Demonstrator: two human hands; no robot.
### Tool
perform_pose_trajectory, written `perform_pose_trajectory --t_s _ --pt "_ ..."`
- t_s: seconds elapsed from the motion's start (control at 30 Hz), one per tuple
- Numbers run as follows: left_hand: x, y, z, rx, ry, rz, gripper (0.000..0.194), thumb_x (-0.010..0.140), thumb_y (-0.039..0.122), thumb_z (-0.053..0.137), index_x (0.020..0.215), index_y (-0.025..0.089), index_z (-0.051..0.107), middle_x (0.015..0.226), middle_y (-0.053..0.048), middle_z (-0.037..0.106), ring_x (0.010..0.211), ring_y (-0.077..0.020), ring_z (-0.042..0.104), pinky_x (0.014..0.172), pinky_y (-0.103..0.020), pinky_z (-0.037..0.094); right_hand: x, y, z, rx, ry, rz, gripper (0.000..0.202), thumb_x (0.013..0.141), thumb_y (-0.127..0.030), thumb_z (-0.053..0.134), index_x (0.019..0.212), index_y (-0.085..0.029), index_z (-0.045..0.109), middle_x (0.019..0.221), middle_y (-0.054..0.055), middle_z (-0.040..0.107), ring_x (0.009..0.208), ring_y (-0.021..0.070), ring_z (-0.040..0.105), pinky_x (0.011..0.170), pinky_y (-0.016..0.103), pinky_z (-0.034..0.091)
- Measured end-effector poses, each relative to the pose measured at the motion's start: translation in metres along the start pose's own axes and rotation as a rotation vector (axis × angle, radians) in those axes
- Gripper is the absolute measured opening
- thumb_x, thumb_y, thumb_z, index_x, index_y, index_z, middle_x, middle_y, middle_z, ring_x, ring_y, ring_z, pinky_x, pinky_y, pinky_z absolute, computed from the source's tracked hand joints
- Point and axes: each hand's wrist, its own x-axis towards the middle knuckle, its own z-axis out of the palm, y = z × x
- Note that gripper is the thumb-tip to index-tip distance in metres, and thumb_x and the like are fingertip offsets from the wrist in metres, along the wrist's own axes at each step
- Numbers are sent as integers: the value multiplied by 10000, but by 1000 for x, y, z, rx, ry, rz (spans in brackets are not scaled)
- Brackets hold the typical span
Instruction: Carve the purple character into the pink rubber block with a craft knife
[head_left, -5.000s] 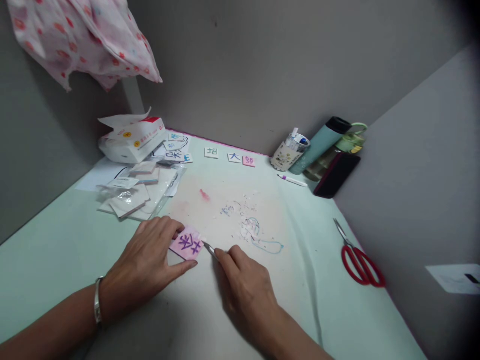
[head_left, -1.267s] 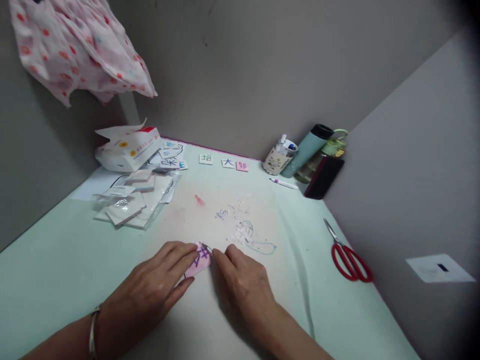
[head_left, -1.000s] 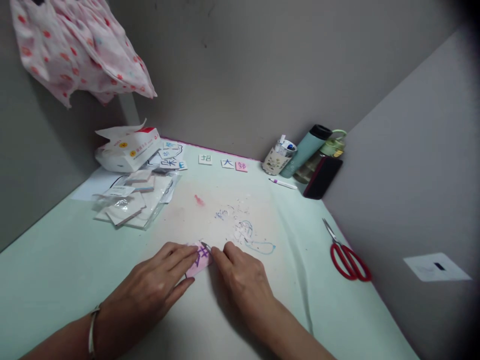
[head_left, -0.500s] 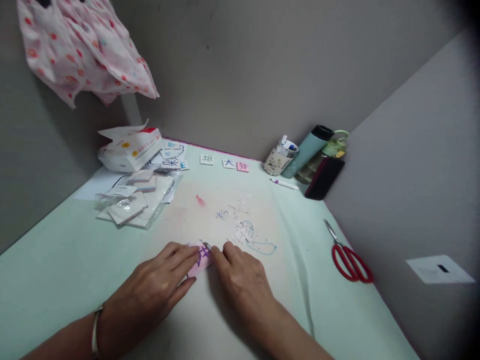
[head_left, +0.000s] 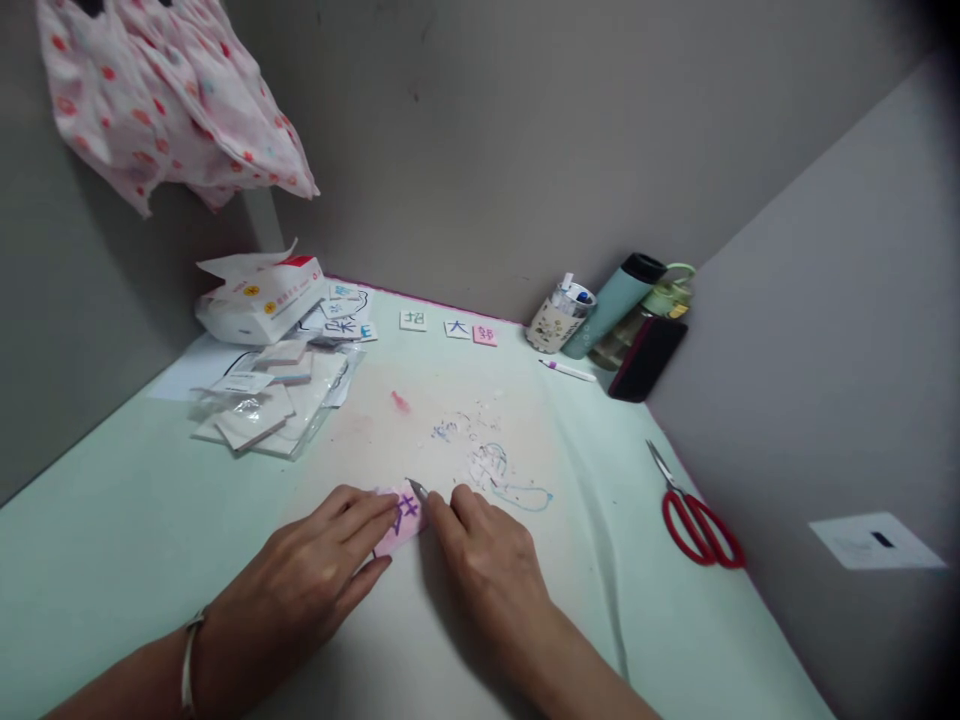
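Note:
A thin pink block [head_left: 394, 535] with a purple character drawn on it lies on the mat in front of me. My left hand [head_left: 315, 565] holds it down from the left, fingers over its top and thumb along its near edge. In my right hand [head_left: 484, 560] is a slim tool with a grey pointed metal tip, apparently a craft knife [head_left: 418, 489]. Its tip is at the block's upper right edge; whether it touches the block I cannot tell. My fingers hide the knife's handle and the block's left part.
Red-handled scissors [head_left: 697, 520] lie at right. Behind are a pen [head_left: 568, 370], pen cup [head_left: 559, 318], teal bottle [head_left: 615, 305] and phone [head_left: 649, 360]. Small marked tiles [head_left: 457, 328] line the back. At left are bagged blocks [head_left: 277, 405] and a tissue pack [head_left: 259, 300].
The knife tip has shifted slightly up along the block's upper right edge, and my right hand has moved slightly to the right. My left hand stays on the block.

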Motion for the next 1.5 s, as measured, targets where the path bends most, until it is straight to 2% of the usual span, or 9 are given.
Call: perform_pose_trajectory --t_s 0.1,0.17,0.37,0.57,0.73,0.93,1.13,1.3,1.5 --pt "0 1 0 -7 -2 -13 383 1063 140 475 1435 133 563 1288 -128 730 1128 -290 658 868 -431 638 -2 2 -3 -12 100 -3 387 847 31 444 1155 -102 638 741 43 597 595 175 476 528 314 296" --pt "0 1 -1 -1 -5 -11 378 1062 140 475 1429 120 565 1280 -131 730 1126 -293 657 863 -440 641 -3 2 -5 -3 116 -3 388 868 29 429 1170 -97 638 737 44 599 590 175 478 521 311 297" --pt "1 1 0 55 -11 17 326 1059 140 480 1342 73 627 1243 -161 740 1105 -306 665 833 -440 647 -2 -6 -6 41 14 1 373 825 22 492 1119 -128 666 753 42 612 593 178 499 535 316 321" --pt "2 2 -1 52 10 15 319 1064 140 466 1326 69 635 1223 -163 745 1094 -299 666 859 -437 641 -1 -7 -6 36 28 5 378 793 20 504 1094 -129 677 770 53 629 599 190 518 524 329 319" --pt "3 2 -2 34 -2 14 337 1061 129 468 1367 116 608 1251 -140 740 1114 -290 664 867 -424 635 -2 -5 -8 51 12 7 386 803 20 509 1124 -125 666 781 49 637 606 179 522 534 314 326" --pt "3 3 -2 58 -15 16 329 1065 140 452 1342 83 622 1234 -152 745 1099 -298 666 854 -436 633 2 -5 -1 39 11 25 331 786 17 532 1043 -142 666 762 47 615 596 181 502 524 321 287" --pt "2 2 -1 42 -13 9 339 1054 126 481 1368 89 603 1248 -149 734 1107 -307 657 835 -442 629 2 -5 -1 40 -13 38 328 793 12 553 1051 -158 664 759 31 613 588 165 482 529 308 284" --pt "1 1 1 46 10 13 325 1062 137 477 1357 108 611 1236 -139 737 1109 -293 653 859 -419 618 3 -6 -1 18 -24 34 323 765 12 578 1023 -165 657 787 45 634 616 178 523 540 312 313" --pt "1 2 0 57 -15 9 330 1070 148 465 1367 95 597 1242 -145 738 1107 -293 657 850 -419 628 4 -7 -3 14 -58 47 344 758 21 587 1038 -165 657 796 47 642 621 184 546 540 314 332"
